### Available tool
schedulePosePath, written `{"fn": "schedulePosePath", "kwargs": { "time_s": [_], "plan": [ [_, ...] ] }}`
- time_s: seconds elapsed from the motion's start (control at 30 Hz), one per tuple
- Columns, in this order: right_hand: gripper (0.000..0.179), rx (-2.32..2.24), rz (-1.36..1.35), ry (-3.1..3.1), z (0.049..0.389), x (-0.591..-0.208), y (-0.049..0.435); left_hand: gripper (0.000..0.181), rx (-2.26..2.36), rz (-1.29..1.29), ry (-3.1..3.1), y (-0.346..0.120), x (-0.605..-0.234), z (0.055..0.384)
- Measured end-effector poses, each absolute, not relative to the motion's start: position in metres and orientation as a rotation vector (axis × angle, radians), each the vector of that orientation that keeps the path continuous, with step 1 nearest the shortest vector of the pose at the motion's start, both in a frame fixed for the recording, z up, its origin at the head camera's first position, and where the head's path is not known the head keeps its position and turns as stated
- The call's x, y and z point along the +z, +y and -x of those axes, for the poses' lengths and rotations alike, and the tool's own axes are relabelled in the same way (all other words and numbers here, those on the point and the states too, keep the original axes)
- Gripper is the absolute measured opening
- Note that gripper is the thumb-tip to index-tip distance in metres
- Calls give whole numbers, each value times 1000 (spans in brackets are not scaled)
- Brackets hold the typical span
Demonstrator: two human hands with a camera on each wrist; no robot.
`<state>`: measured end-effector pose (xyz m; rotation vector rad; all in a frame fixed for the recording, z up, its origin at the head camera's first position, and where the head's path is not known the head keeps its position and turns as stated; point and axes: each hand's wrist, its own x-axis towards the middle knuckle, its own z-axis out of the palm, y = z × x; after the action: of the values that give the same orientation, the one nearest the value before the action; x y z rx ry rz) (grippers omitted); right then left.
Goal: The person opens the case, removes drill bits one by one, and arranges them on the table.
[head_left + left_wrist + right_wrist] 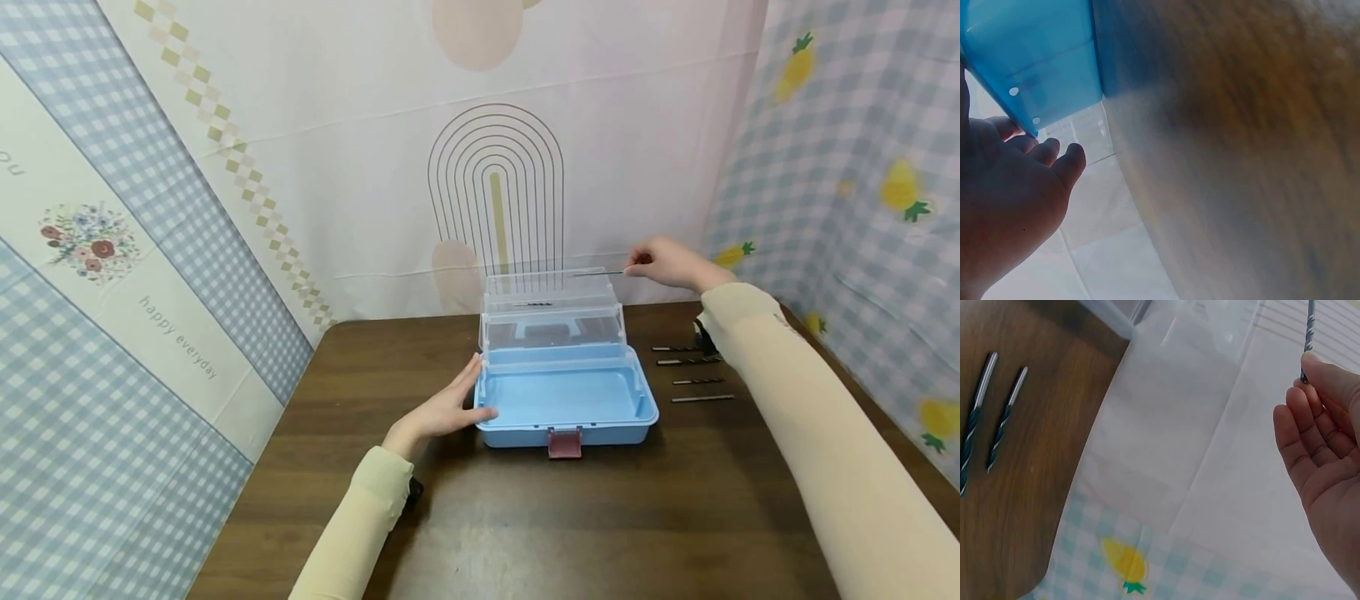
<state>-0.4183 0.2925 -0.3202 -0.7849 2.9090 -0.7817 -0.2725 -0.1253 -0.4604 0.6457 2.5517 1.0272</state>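
Note:
A light-blue toolbox (570, 435) stands with its lid raised and its clear trays (555, 327) lifted in tiers above the base. My left hand (444, 408) rests on the box's left edge, thumb over the rim and fingers stretched along the side. In the left wrist view, its fingertips touch the blue wall (1054, 75). At the top tray's right end, my right hand (663, 262) pinches a drill bit (1310, 328) between thumb and fingertips, the bit extending over the tray. Another drill bit (538, 304) lies in a clear tray.
Several drill bits (702, 398) lie on the brown wooden table (600, 525) right of the box, partly under the right forearm. A pink latch (565, 443) hangs at the box's front. Printed cloth (360, 167) hangs behind the table and along both sides.

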Motion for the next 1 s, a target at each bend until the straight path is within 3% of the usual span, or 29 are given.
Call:
{"fn": "schedulePosePath", "kwargs": {
  "time_s": [1.0],
  "plan": [
    [26,-657,677,3015,384,-303,356,101,1014,-669,2533,-126,-459,273]
  ]
}}
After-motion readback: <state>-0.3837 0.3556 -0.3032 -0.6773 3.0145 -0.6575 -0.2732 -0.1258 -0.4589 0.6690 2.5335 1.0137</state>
